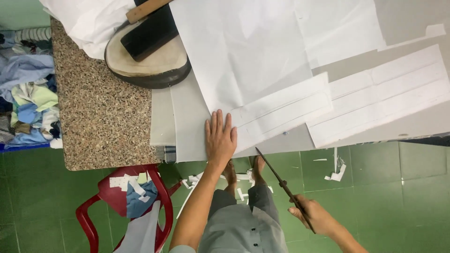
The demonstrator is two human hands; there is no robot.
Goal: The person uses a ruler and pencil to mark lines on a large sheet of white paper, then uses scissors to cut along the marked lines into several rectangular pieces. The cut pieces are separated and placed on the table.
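Left hand [219,138] lay flat, fingers spread, pinning white fabric sheet [243,56] at the worktop [101,126] edge. Right hand [315,216] gripped long scissors [281,182], blades shut, tip near the edge. 2 marked strips [375,96] lay uncut; scraps [335,174] littered the floor.

We see green floor tiles [398,187] littered with white scraps, a speckled granite tabletop [98,122], and 1 red plastic chair [108,197].
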